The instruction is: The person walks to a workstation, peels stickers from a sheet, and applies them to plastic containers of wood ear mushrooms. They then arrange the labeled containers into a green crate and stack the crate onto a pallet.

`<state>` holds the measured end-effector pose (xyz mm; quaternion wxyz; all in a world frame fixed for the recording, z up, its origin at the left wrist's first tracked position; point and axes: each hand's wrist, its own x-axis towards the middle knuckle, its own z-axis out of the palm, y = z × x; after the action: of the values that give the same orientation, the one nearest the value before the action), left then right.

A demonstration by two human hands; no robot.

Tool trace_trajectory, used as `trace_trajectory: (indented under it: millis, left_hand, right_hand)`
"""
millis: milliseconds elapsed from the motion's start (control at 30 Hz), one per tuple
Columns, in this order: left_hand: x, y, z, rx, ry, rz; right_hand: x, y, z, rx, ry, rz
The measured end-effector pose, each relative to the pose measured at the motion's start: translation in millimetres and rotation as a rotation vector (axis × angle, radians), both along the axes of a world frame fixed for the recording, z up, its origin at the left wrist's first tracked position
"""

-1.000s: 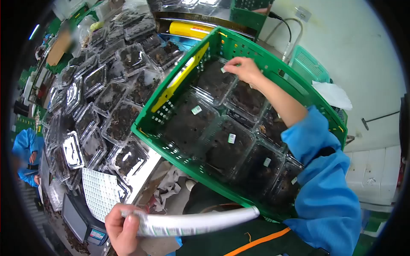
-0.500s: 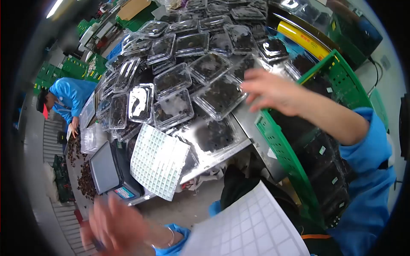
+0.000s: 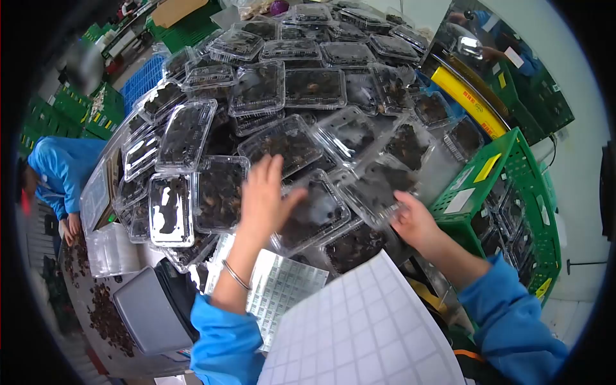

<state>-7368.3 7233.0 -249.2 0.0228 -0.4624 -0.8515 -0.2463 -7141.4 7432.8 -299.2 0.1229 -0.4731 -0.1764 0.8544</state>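
Observation:
My left hand (image 3: 264,200) is over the pile with its fingers spread and nothing in it. Under and beside it lie a clear plastic clamshell box (image 3: 316,212) and another clamshell (image 3: 219,196), both with dark brown contents. At the right, my right hand (image 3: 414,221) has its thumb and fingers on the corner of a clear clamshell box (image 3: 372,192), which is tilted on the pile. A sheet of small printed labels (image 3: 292,285) lies below my left hand, partly covered by my forearm. A large white gridded sheet (image 3: 366,327) is in front of my body.
Several more filled clamshells (image 3: 314,86) are heaped toward the back. A green crate (image 3: 462,199) with packed boxes stands at right, near a yellow roll (image 3: 468,102). At left are a grey bin (image 3: 151,308), loose brown pieces (image 3: 109,321) and a person in blue (image 3: 61,170).
My left hand has moved up from the lower left to over the boxes. My right hand has come down onto a clamshell corner. The view has shifted and the green crate now sits further right.

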Motion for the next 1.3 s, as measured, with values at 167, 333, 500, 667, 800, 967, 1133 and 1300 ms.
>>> trace_trajectory:
  millis: [167,333,500,667,800,967,1133,1300]
  left_hand:
    - [-102,46,-16,-0.333,0.079,0.048]
    - [-129,84,-12,-0.619,-0.064,0.064]
    - [-139,88,-23,-0.399,-0.212,-0.059]
    - [-135,79,1,-0.287,-0.500,-0.065]
    - [-126,55,84,-0.295,-0.571,-0.037]
    - [-104,17,89,-0.411,-0.967,-0.159]
    - [-48,-5,19,-0.460,-1.476,-0.043]
    - [-18,-1,-8,-0.264,-1.698,0.082]
  right_hand:
    - [69,-75,35,-0.457,0.033,0.132]
    - [0,-115,43,0.295,0.281,0.628]
    - [-32,-98,36,-0.758,0.289,0.250]
    - [19,-89,-7,-0.574,0.174,0.031]
    - [47,-106,5,-0.493,0.093,0.049]
    - [8,-118,50,-0.251,0.184,0.301]
    - [3,-98,16,-0.531,0.309,0.108]
    - [-4,-81,19,-0.548,0.390,0.187]
